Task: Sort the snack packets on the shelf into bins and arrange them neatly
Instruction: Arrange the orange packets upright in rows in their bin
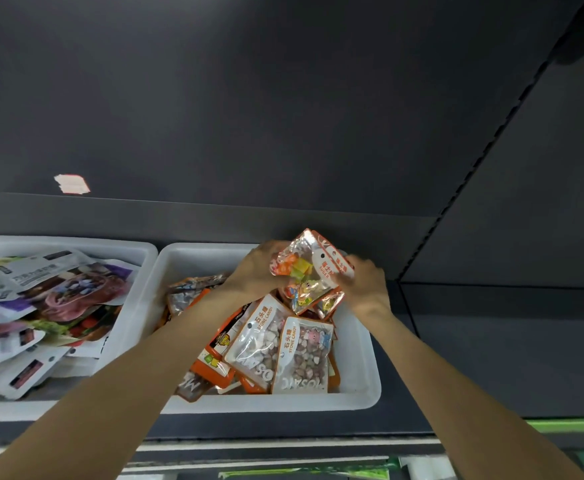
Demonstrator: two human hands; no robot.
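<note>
Two white bins sit side by side on the dark shelf (491,358): the left bin (145,258) is heaped with purple and white packets (58,289), the right bin (360,386) with orange-edged candy packets (283,348), too overlapped to count. Both hands are up at the right bin's far edge. The left hand (259,268) and right hand (366,289) curl their fingers round a small bunch of clear candy packets (309,275), at least two, held tilted between them above the heap.
</note>
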